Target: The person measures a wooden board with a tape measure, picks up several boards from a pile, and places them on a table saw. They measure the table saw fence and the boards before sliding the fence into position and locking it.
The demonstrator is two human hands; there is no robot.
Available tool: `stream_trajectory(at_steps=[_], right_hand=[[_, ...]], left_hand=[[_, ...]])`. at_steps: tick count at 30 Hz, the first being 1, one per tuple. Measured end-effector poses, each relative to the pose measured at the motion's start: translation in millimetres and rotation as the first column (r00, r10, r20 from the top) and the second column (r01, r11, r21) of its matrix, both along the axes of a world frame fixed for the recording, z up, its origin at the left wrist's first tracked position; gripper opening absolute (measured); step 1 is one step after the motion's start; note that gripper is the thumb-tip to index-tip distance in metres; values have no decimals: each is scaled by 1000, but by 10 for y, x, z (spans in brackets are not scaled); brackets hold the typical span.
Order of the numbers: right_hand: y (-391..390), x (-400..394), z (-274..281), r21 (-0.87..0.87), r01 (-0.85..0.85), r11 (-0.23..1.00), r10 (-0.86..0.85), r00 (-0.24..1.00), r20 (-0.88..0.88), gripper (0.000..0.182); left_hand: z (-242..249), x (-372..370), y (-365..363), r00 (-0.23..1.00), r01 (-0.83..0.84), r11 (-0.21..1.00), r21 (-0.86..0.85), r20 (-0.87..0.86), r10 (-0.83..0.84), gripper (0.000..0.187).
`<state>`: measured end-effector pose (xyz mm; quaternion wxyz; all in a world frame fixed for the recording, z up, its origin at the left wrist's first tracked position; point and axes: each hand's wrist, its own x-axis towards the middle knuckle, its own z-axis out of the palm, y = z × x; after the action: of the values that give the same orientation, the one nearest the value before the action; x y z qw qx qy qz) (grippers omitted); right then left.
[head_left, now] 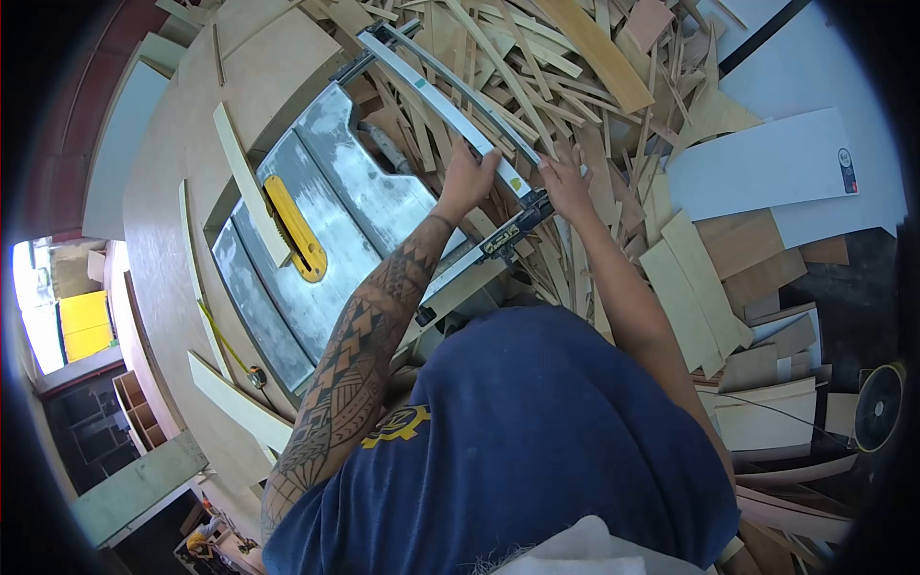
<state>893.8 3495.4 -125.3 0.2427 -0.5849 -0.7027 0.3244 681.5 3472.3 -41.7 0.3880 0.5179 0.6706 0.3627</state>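
A long silver table saw fence [422,86] with dark end brackets [517,228] lies beyond me, on the right side of the table saw. My left hand [468,180] is closed round its near part, at the inner bar. My right hand [567,187] is at the near end, its fingers bent on the outer bar just above the bracket; part of its grip is hidden. Left of my hands is the worn metal saw top [335,182], with a yellow throat plate [295,230] set in it. A narrow wood strip [247,177] rests beside the plate.
Plywood panels [168,259] surround the saw on the left, with a tape measure [257,377] on them. Offcuts and thin strips [546,72] are heaped behind and right of the fence. White boards [767,163] lie at the right, near a round fan-like object [879,407].
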Motion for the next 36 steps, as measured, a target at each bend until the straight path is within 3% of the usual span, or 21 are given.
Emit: stream_trajectory(at_steps=[1,3,5,9,11,12,13,15,16,20,22,24,25,27,29,30,31,32,33,34,36], right_hand=[[-10,-2,-6,2,-7,1000,7,1000,-3,46],[-33,-18,10,-68,-8,998,1,994,-108,47],[-38,-26,-2,-70,-29,997,21,994,-111,48],[-46,-4,46,-106,-36,994,27,996,-84,50],[-13,41,-39,-110,-52,993,43,996,-82,51],[-6,46,-58,-133,-48,990,37,996,-84,52],[-11,53,-40,-124,-70,990,60,995,-82,52],[4,73,24,-193,-49,980,38,997,-60,55],[12,100,48,-193,-40,980,38,999,-15,55],[129,198,-233,-201,-88,976,73,994,-79,55],[40,181,-318,22,124,992,-118,976,-184,63],[-317,-24,-163,343,370,863,-330,928,-171,62],[-498,-35,-214,332,347,877,-309,937,-163,62],[-829,-28,-397,63,578,814,-516,769,-377,58],[-1471,-518,184,-99,550,830,-553,783,-285,49],[-1568,-338,-161,-336,391,857,-468,863,-189,47],[-1673,-121,-688,-562,221,797,-343,932,-119,46],[-1835,-99,-1038,-723,48,689,-269,944,-193,46],[-1951,-165,-1221,-838,-124,532,-213,938,-274,48],[-2082,-361,-1137,-841,-140,524,-190,942,-275,48],[-2468,-817,-825,-890,-221,399,-331,871,-364,49]], left_hand=[[106,-30,-271,987,118,992,40,108,-121,82],[-262,-165,-898,858,459,887,61,-291,-423,97],[-333,-129,-1291,585,674,732,-106,-529,-615,100],[-510,51,-1365,658,576,814,65,-628,-416,103],[-522,103,-1365,617,516,853,-84,-653,-438,103],[-609,202,-1351,690,436,899,47,-658,-300,83],[-657,297,-1282,698,415,908,56,-660,-278,83],[-666,412,-1139,759,269,963,-5,-615,-215,63],[-646,420,-1151,762,263,962,78,-628,-157,50],[-594,243,-1245,792,248,966,67,-589,-162,46],[-616,84,-1369,823,328,925,191,-538,-181,41],[-533,-196,-1612,894,235,929,284,-439,-92,40],[-417,-350,-1777,942,172,909,380,-333,-39,40],[-165,-755,-2174,968,-103,967,232,-200,151,31],[-295,-1249,-2533,889,-411,879,241,-109,446,24],[-366,-1506,-2700,787,-586,780,220,-73,613,23],[-462,-1810,-2859,683,-707,680,195,-64,728,24],[-505,-2138,-3033,599,-795,598,104,-23,800,24],[-572,-2444,-3205,485,-861,470,193,37,874,25],[-318,-2690,-3399,408,-877,420,235,-100,907,28],[-293,-3271,-3864,220,-883,303,359,-255,942,42]])
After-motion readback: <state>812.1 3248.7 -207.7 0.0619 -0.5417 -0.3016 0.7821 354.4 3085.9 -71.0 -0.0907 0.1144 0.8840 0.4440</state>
